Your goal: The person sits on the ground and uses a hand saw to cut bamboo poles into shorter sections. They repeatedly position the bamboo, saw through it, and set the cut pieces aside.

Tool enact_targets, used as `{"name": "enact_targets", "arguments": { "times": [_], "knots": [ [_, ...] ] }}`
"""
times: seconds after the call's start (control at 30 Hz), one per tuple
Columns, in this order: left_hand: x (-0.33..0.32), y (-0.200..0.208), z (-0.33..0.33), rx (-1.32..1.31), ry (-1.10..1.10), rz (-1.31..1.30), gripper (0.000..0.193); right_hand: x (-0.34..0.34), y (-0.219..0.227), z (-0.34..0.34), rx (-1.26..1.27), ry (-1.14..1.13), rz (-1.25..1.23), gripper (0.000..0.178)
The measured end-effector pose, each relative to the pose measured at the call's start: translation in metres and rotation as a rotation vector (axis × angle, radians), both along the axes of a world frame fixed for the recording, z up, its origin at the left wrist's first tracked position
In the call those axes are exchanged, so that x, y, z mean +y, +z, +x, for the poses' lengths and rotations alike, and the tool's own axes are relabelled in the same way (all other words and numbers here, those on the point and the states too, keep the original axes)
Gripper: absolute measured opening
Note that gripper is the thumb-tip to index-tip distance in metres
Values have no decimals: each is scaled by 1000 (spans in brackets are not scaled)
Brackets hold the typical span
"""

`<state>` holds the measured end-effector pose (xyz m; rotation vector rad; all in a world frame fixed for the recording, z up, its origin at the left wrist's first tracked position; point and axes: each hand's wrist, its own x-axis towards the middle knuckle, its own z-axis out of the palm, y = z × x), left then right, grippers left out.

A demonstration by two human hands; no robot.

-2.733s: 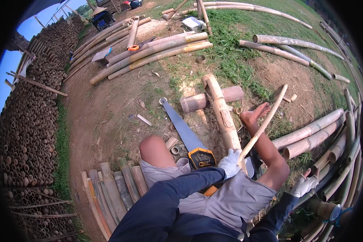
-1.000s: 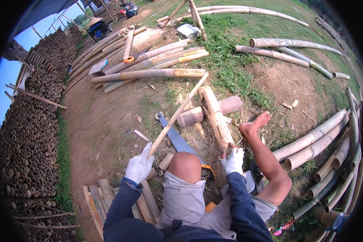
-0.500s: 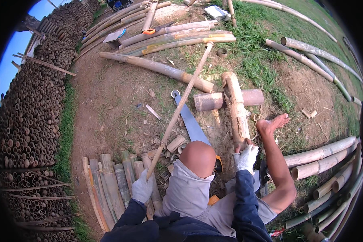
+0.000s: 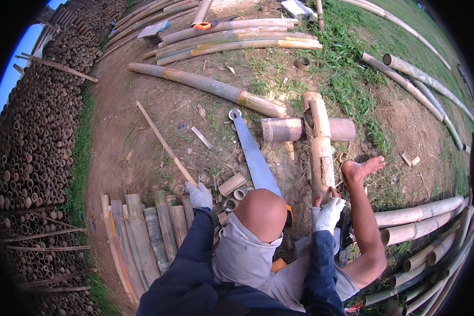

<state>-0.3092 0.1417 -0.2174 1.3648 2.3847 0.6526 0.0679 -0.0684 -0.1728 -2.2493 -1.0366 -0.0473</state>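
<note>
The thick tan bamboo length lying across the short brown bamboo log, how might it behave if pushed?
The bamboo length may rock or roll, since it rests across the rounded log. It looks thick and straight, so it is probably stiff. The white-gloved right hand at its near end might steady it.

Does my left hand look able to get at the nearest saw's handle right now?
Probably not easily: your left hand holds a thin bamboo stick, and your bent left knee stands between it and the saw handle, which is mostly hidden.
</note>
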Motion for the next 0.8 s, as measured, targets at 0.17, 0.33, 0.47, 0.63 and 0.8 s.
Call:
{"name": "enact_targets", "arguments": {
  "times": [0.17, 0.33, 0.47, 0.63, 0.8],
  "knots": [
    [44, -7, 48, 350, -149, 251, 88, 1, 1, 0, 4, 9, -20, 56],
    [178, 3, 159, 178, -1015, 499, 70, 0, 3, -2, 12, -1, -72, 57],
    [272, 5, 242, 599, -1315, 476, 79, 2, 6, -5, 57, -33, -60, 56],
    [301, -6, 287, 731, -1378, 281, 39, 4, 11, -5, 60, -35, -104, 54],
    [301, 24, 280, 785, -1271, 487, 55, 3, 7, -5, 67, -53, -92, 55]
  ]
}}
